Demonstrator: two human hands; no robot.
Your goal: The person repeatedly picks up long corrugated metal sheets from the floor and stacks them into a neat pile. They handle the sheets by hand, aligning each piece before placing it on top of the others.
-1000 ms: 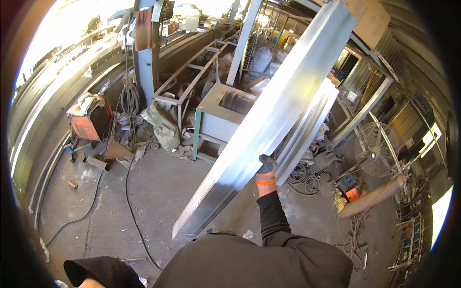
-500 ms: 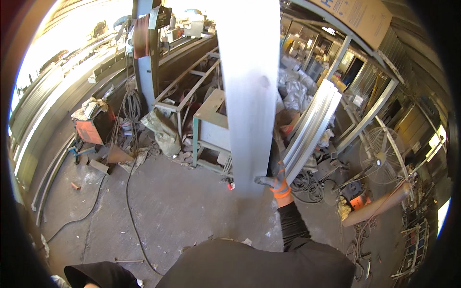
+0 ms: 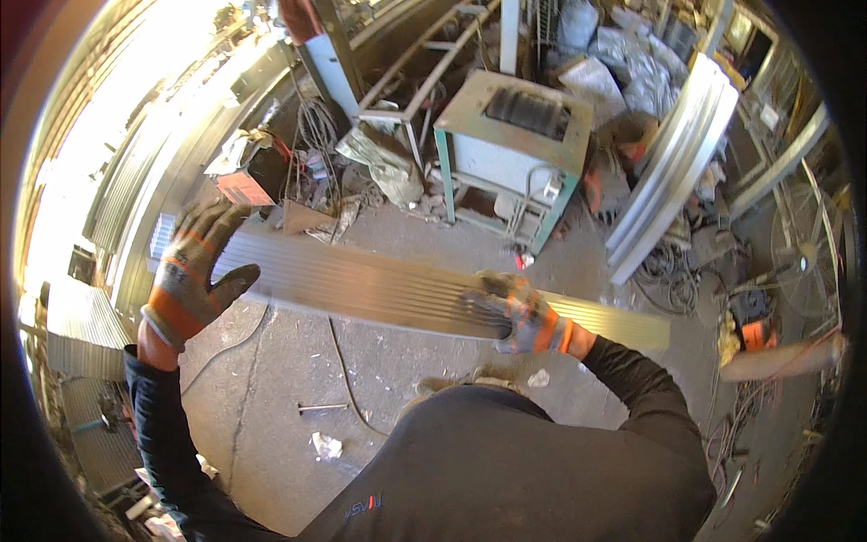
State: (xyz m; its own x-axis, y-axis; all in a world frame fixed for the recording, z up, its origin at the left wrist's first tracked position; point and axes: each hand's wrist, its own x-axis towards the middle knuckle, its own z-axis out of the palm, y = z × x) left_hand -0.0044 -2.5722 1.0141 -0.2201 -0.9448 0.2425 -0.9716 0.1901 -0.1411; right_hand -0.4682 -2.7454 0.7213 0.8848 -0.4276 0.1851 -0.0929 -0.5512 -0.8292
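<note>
A long ribbed metal panel lies crosswise in front of me above the floor, its left end farther away and its right end nearer. My right hand, in a grey and orange work glove, grips the panel right of its middle, with the fingers over the ribs. At the panel's left end is my left hand, gloved alike. Its fingers stretch out and the thumb stands apart. Whether the left palm touches the panel cannot be made out.
A green-framed metal stand is beyond the panel. Curved metal strips lean at the right, near a fan. A cable and a T-shaped rod lie on the floor. Stacked ribbed sheets are at the left.
The panel has swung from upright to lying crosswise, its ribbed face now showing. My left hand has come into view at its left end. The view has tilted lower and turned left.
</note>
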